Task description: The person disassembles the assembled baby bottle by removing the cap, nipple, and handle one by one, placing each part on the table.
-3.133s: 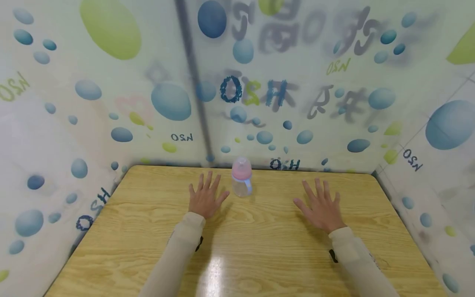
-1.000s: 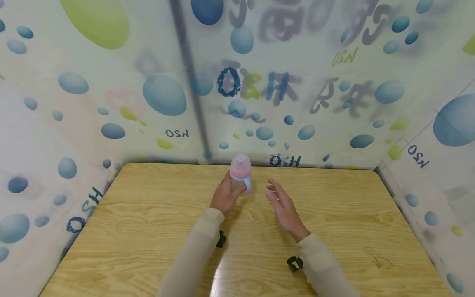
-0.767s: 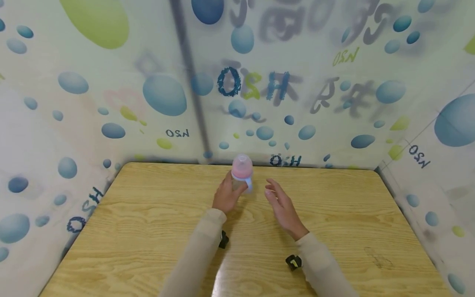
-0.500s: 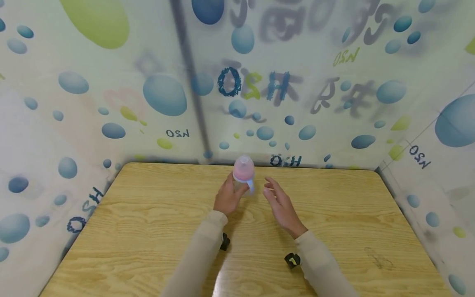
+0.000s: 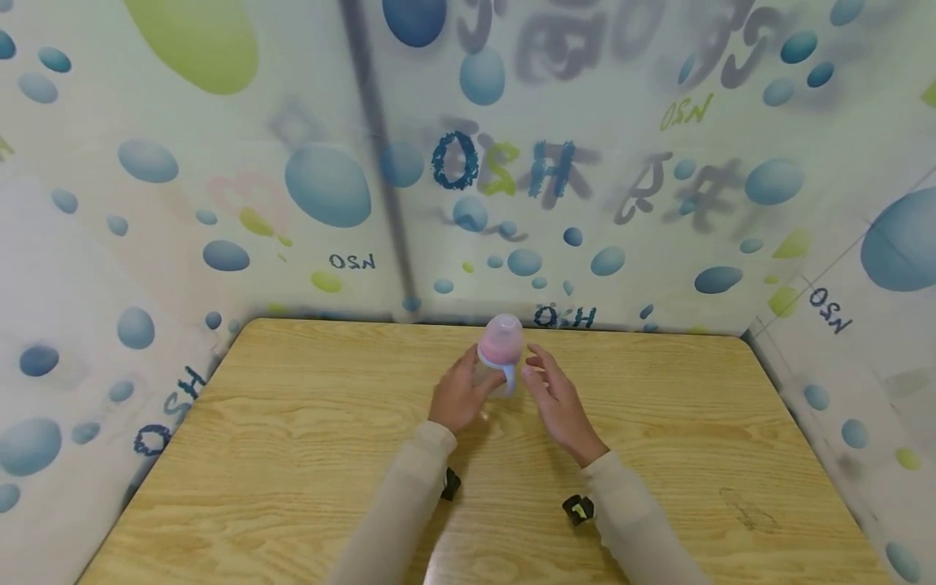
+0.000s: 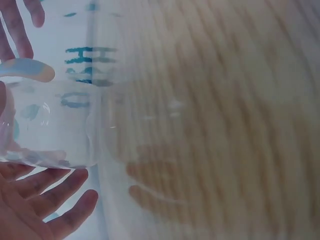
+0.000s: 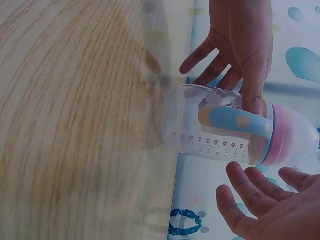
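A clear baby bottle with a pink collar, a translucent cap and a blue handle is at the back middle of the table. My left hand grips its body from the left, with the thumb across the front below the collar. Printed red measuring marks run along the bottle's side in the right wrist view. On the bottle's other side is my right hand, fingers relaxed and slightly bent, holding nothing. Its fingertips are close beside the collar and handle side. In the left wrist view the bottle's base is close over the tabletop.
The wooden table has a glossy top that reflects light near its front. Right behind its back edge stands a wall printed with blue and green drops and letters. Similar walls rise on the left and right.
Both hands lay spread on the table at first. My left hand took hold of the bottle and has brought it right and slightly nearer. My right hand came inward beside it.
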The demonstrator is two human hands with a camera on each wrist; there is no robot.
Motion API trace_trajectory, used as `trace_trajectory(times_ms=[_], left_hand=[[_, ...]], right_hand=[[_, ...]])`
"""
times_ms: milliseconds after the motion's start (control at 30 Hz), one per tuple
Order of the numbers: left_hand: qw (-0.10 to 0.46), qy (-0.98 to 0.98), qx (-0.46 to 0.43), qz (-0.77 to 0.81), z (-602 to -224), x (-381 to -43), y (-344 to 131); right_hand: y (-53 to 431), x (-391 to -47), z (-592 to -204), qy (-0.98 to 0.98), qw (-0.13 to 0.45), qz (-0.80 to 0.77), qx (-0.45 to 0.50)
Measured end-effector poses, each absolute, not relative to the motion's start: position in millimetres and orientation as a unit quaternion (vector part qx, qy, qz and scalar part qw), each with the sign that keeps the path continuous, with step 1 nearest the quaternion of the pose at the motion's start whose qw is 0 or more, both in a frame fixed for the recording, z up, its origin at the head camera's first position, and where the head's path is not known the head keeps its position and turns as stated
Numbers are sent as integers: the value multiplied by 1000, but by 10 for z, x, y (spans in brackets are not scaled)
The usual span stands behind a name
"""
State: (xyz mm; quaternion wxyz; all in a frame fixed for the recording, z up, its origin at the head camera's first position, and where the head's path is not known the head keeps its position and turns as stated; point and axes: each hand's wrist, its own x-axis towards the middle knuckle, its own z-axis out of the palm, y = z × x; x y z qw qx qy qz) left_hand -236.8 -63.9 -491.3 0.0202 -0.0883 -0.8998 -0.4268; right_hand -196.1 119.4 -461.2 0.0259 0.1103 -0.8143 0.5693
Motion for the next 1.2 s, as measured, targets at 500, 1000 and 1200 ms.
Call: trace_trajectory(times_ms=[500, 1000, 1200], left_hand=[[28, -908, -134, -395, -4766, -2256, -539], [40, -881, -170, -440, -4712, -2131, -489], [36, -879, -163, -446, -4731, -2085, -479]], right_hand=[[1289, -1987, -4586, -810, 42, 578, 91], [1329, -1928, -4503, -776, 49, 622, 93], [1327, -1928, -4486, -784, 69, 610, 98]])
